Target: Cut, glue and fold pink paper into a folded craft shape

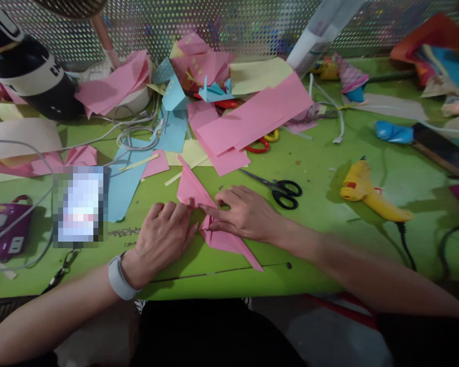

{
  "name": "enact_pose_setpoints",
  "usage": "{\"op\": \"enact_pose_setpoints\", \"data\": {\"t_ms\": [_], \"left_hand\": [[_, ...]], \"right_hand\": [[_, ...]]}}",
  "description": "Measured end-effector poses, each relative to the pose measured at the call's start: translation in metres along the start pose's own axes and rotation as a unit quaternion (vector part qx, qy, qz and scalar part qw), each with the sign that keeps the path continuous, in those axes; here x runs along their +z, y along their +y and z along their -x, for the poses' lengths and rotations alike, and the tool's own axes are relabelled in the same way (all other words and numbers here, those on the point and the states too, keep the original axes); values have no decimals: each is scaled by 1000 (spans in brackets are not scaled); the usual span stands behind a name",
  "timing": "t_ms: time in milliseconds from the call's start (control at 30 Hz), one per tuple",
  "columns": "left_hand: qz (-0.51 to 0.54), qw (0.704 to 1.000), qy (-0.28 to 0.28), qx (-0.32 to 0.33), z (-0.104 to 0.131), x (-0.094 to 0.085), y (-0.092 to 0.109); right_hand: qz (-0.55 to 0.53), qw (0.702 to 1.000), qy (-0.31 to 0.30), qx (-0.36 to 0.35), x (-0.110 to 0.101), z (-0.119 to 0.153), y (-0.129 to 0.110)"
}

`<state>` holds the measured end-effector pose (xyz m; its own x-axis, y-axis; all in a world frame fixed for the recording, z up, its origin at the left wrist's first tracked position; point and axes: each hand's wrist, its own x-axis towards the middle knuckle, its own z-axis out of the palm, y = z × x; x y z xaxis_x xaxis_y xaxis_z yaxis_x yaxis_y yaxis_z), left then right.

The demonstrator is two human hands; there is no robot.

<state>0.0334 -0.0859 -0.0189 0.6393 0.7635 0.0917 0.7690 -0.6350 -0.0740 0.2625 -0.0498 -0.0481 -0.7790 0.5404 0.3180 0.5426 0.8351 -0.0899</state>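
A folded piece of pink paper (226, 243) lies near the front edge of the green table, its long thin points reaching to the upper left and lower right. My left hand (166, 232), with a pale band on its wrist, is curled with its fingertips on the left side of the paper. From the right, my right hand (245, 211) presses thumb and forefinger onto the paper's middle folds, closed on it. The hands meet near the fold, hiding part of it. Black-handled scissors (285, 192) lie just beyond my right hand.
Loose pink sheets (252, 120), blue paper (126, 178) and folded paper shapes crowd the back. A phone (80, 204) lies left, beside a purple box (13, 229) with cables. At right are a yellow glue gun (371, 191) and its cord. A black bottle (26, 66) stands back left.
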Motion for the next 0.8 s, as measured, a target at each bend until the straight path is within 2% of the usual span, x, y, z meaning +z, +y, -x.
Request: {"op": "enact_pose_setpoints", "data": {"t_ms": [167, 300, 367, 467, 533, 600, 700, 800], "left_hand": [[-32, 999, 3, 14, 1, 1, -2], [-34, 999, 3, 23, 1, 1, -5], [-40, 999, -2, 24, 0, 0, -5], [-39, 999, -9, 22, -1, -2, -4], [-38, 999, -11, 19, -1, -3, -3], [-39, 999, -13, 16, -2, -4, -2], [-32, 999, -11, 13, -2, -5, -2], [-30, 999, -7, 15, -2, -5, -1]], "right_hand": [[-25, 1000, -7, 11, 2, -1, 1], [-153, 987, -10, 35, 2, 2, 8], [-254, 963, -2, 93, -1, 0, 11], [-348, 905, -9, 244, -10, -8, 13], [-364, 873, -51, 321, -17, -19, 14], [-378, 842, -134, 361, -24, -32, 15], [-400, 792, -260, 382, -31, -50, 19], [-393, 770, -313, 394, -28, -62, 24]]}}
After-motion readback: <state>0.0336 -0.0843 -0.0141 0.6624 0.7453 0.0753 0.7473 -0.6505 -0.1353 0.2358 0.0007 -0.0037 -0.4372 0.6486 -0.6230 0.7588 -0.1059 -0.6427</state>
